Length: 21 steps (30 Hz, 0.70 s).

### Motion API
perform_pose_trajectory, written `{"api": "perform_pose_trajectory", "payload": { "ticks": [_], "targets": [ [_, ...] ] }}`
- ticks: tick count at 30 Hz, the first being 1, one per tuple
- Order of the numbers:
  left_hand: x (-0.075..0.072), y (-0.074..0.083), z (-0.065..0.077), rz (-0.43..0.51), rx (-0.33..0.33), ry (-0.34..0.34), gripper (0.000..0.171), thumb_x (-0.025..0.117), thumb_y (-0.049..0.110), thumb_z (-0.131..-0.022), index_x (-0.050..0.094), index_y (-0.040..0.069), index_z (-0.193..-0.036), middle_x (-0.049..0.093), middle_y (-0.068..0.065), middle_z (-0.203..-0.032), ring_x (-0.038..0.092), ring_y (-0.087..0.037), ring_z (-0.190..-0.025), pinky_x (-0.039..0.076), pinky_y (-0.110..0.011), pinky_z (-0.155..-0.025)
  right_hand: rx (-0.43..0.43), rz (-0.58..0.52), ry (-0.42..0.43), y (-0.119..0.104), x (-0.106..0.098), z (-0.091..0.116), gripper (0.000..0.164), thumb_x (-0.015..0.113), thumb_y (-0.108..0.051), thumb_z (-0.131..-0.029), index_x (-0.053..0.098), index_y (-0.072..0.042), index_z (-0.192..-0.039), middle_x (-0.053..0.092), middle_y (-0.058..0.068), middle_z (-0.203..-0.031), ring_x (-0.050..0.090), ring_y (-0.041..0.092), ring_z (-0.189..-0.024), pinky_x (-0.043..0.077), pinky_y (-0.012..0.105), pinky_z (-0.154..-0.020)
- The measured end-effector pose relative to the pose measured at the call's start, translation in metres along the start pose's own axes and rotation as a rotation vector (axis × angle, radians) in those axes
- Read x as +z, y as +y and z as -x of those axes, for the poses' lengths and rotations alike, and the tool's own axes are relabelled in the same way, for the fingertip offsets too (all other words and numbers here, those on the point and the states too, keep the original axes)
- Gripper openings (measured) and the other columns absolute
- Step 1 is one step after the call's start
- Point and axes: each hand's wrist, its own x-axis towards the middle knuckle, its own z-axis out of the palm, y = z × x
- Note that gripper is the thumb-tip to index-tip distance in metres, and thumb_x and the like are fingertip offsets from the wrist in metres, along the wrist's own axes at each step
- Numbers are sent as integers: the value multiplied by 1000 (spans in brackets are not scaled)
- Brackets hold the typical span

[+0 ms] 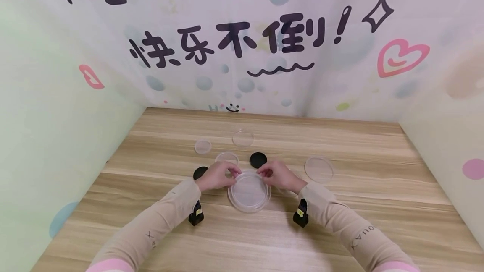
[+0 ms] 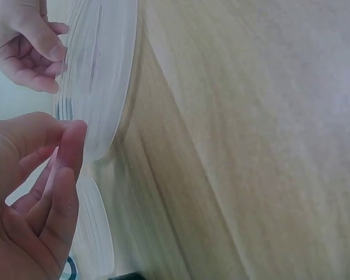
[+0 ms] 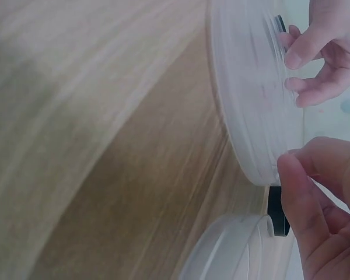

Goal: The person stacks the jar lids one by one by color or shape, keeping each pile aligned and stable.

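A stack of round clear plastic dishes (image 1: 249,192) sits in the middle of the wooden table, its ridged rims showing side-on in both wrist views. My left hand (image 1: 219,175) pinches the upper left edge of the top dish between thumb and forefinger. On the opposite side, my right hand (image 1: 281,175) pinches the same dish's upper right edge. Close to the left hand lie a black disc (image 1: 200,173) and a clear round dish (image 1: 227,157). Another black disc (image 1: 258,160) stands just beyond the stack, near the right fingertips.
Farther back lie a small clear disc (image 1: 202,147) and a larger clear disc (image 1: 242,138). To the right is a wide clear disc (image 1: 319,169). Below the right hand, a clear dish (image 3: 221,251) shows in the right wrist view. A printed cloth (image 1: 227,87) hangs behind the table (image 1: 378,230).
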Motion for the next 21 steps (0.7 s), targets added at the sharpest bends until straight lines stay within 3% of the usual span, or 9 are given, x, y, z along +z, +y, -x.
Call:
{"api": "perform_pose_trajectory", "payload": {
  "ticks": [12,21],
  "targets": [
    [0,4,0,-4,1,20,24,68,4,-73,65,5,-96,62,-2,-83,55,-15,-68,45,-19,-51,10,33,17,1,0,-2,18,62,6,-74,64,6,-92,58,2,-72,50,8,-65,44,18,-58],
    [0,4,1,-8,16,35,22,69,7,-74,65,6,-96,63,0,-82,56,-19,-81,45,-23,-65,12,20,14,-1,-3,1,17,60,3,-77,64,5,-93,60,6,-76,52,10,-69,46,19,-61]
  ]
}}
